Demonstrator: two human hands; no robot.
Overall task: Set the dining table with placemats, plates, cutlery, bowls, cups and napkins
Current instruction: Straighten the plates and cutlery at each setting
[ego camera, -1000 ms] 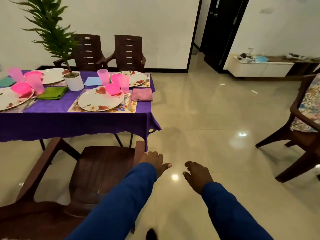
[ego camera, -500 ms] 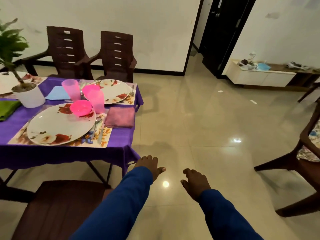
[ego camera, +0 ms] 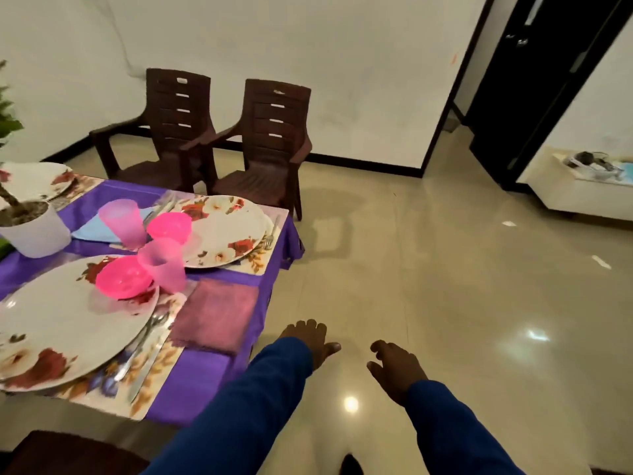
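Blue sleeves reach forward from the bottom of the view, and both hands hang over the shiny floor [ego camera: 445, 269] with nothing in them. The left hand [ego camera: 310, 341] is just beside the corner of the counter [ego camera: 202, 382], its fingers loose and a little spread; the right hand [ego camera: 395, 368] is well apart from the counter, its fingers softly bent and released. On the purple cloth of the counter, the nearest setting has a flowered placemat [ego camera: 154, 382] with a large flowered plate [ego camera: 65, 323] on it. Cutlery [ego camera: 147, 344] lies on the placemat at the right edge of this plate, and a mauve napkin [ego camera: 215, 315] lies just beside it. A bright pink bowl [ego camera: 123, 277] sits on the far part of the plate, and a pale pink cup [ego camera: 162, 264] stands touching the bowl. Behind, a second plate [ego camera: 226, 231] lies on its own placemat, with a second pink bowl [ego camera: 169, 228] on its left part, another pale cup [ego camera: 121, 222] and a light blue napkin [ego camera: 92, 231] near it. A white plant pot [ego camera: 36, 231] stands at the left, and a third plate [ego camera: 37, 178] is behind it. Two dark brown chairs [ego camera: 267, 142] stand against the white wall.
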